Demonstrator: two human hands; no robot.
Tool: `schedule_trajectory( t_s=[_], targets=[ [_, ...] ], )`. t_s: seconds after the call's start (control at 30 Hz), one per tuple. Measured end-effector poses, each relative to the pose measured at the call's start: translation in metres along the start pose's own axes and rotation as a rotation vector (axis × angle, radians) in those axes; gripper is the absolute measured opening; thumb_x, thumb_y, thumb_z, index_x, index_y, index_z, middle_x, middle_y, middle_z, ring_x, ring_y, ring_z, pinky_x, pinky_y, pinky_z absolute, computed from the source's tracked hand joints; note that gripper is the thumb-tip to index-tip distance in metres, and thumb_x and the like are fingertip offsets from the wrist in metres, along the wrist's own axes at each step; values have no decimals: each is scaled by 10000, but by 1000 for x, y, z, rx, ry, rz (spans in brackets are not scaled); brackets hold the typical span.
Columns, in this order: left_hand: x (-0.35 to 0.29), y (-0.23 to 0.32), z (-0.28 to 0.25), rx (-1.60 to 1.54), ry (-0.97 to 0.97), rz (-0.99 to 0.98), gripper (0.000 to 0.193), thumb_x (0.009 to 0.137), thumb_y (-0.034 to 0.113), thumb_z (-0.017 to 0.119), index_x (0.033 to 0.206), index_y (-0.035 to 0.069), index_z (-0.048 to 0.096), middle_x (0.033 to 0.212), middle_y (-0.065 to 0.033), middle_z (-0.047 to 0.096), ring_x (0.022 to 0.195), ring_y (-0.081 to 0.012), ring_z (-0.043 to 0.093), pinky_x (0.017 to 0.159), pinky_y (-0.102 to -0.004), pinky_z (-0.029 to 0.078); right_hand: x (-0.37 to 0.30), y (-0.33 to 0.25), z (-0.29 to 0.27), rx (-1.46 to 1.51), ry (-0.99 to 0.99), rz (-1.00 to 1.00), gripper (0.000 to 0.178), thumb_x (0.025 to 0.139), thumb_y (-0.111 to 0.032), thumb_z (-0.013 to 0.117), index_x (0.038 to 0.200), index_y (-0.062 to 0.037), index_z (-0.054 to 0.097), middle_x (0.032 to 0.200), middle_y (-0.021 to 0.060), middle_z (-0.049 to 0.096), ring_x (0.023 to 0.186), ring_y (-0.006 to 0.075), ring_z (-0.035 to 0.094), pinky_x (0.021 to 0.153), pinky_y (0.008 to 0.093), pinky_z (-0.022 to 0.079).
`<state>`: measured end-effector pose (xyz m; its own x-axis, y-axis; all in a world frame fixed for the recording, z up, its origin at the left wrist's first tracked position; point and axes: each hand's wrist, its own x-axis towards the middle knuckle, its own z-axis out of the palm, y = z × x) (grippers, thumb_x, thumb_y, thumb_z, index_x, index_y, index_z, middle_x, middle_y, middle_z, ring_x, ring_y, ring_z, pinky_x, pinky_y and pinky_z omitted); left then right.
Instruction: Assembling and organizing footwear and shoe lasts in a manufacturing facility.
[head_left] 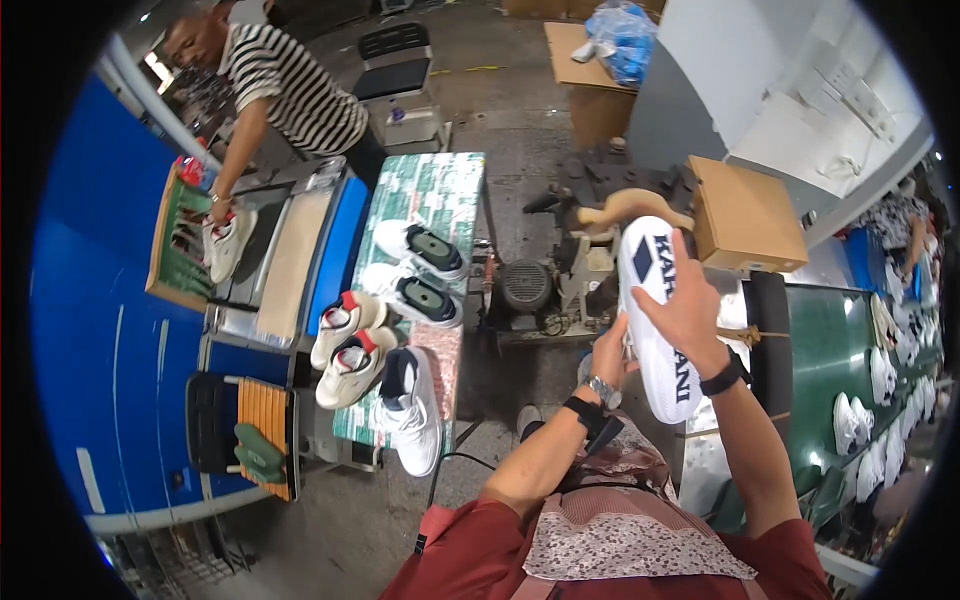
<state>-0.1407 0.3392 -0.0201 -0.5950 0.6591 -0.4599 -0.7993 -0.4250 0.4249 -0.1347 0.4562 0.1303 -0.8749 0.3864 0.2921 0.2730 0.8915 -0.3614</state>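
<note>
A white shoe (655, 360) is held up in front of me with its sole toward me; dark printing and a dark diamond mark run along the sole. My right hand (685, 305) grips it across the middle, thumb and fingers spread over the sole. At its left side, near the lower half, my left hand (608, 358) is closed on the shoe, its fingers partly hidden behind it. The shoe's far end is close to the tan curved part (635, 207) of a machine.
Left, a narrow patterned table (450, 185) carries a white high-top (412, 425), two cream-and-red shoes (350, 370) and two white-and-dark shoes (420, 245). Ahead stands the machine's motor (527, 285), beside a cardboard box (750, 220). Right, a green conveyor (815, 350) bears several shoes. A co-worker (290, 90) handles a shoe.
</note>
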Motion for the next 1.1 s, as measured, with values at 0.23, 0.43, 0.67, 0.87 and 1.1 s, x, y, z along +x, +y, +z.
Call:
schedule_trajectory(
  t_s=[0.23, 0.43, 0.67, 0.87, 1.1],
  targets=[
    [-39, -5, 11, 9, -89, -115, 788, 989, 670, 556, 1448, 30, 525, 1282, -109, 682, 1121, -236, 667, 934, -337, 529, -8, 5, 2, 13, 61, -16, 989, 792, -350, 829, 1593, -30, 346, 1069, 218, 646, 897, 411, 685, 772, 489, 556],
    [-35, -11, 42, -357, -477, -166, 722, 1060, 623, 425, 1482, 42, 505, 1363, -152, 655, 1206, -295, 654, 1060, -425, 506, -13, -3, 6, 55, 137, -38, 1013, 785, -302, 841, 1615, -55, 316, 1079, 184, 653, 934, 371, 679, 798, 464, 553],
    [-14, -36, 24, -319, -484, -156, 729, 1088, 586, 365, 1560, 31, 399, 1471, -146, 574, 1294, -302, 596, 1125, -413, 448, -29, -4, 9, 43, 200, 30, 955, 782, -302, 848, 1546, -6, 358, 1309, 270, 622, 1139, 452, 645, 950, 493, 529],
    [-4, -56, 14, -225, -382, -98, 696, 1065, 583, 463, 1484, 28, 491, 1333, -131, 662, 1168, -261, 670, 1026, -382, 520, -37, 6, 14, -10, 224, 4, 914, 791, -354, 867, 1466, 74, 424, 1299, 280, 623, 1125, 443, 650, 942, 490, 528],
    [-49, -18, 31, 122, -248, 61, 487, 901, 170, 784, 1321, 5, 600, 1211, -105, 695, 1076, -193, 693, 921, -352, 562, -22, -7, 7, 173, 208, 29, 726, 814, -294, 871, 1377, 32, 548, 1093, 223, 707, 949, 341, 713, 838, 418, 554]
  ],
)
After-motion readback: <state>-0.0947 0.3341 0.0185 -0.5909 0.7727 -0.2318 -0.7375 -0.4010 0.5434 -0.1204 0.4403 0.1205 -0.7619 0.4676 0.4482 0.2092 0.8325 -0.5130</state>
